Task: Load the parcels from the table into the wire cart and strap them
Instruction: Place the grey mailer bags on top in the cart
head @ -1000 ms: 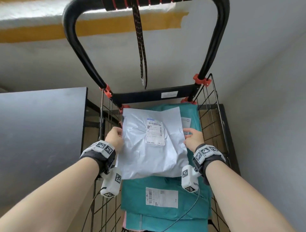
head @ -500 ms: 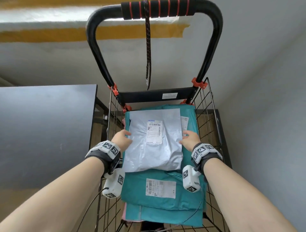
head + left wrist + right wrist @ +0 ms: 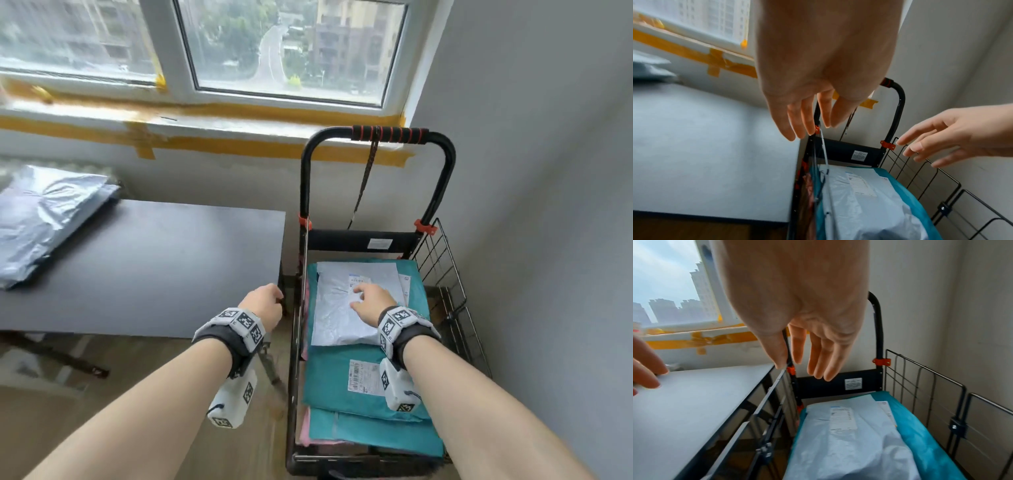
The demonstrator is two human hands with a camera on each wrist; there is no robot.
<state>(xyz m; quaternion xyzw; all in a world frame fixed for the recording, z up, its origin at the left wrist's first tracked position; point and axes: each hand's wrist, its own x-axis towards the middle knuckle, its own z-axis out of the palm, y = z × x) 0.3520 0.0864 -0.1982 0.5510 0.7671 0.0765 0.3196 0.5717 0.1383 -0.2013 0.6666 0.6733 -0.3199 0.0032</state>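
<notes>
The black wire cart (image 3: 445,270) stands right of the dark table (image 3: 154,267). A white-grey parcel (image 3: 342,315) with a label lies on top of stacked teal parcels (image 3: 332,380) inside it. My right hand (image 3: 366,298) hovers just over the white parcel, fingers straight and holding nothing (image 3: 813,363). My left hand (image 3: 265,303) is over the table's right corner beside the cart, fingers relaxed and empty (image 3: 807,123). Grey parcels (image 3: 44,219) lie at the table's far left. A dark strap (image 3: 364,181) hangs from the cart's handle (image 3: 387,134).
A grey wall runs close along the cart's right side. A window sill with yellow tape (image 3: 205,144) is behind the table and cart. A pink parcel edge (image 3: 305,428) shows under the teal ones. Wooden floor lies below the table's near edge.
Both hands have let go of the white parcel, which now lies on the teal stack. The left hand has moved left to the table corner. The head view has lifted and pulled back.
</notes>
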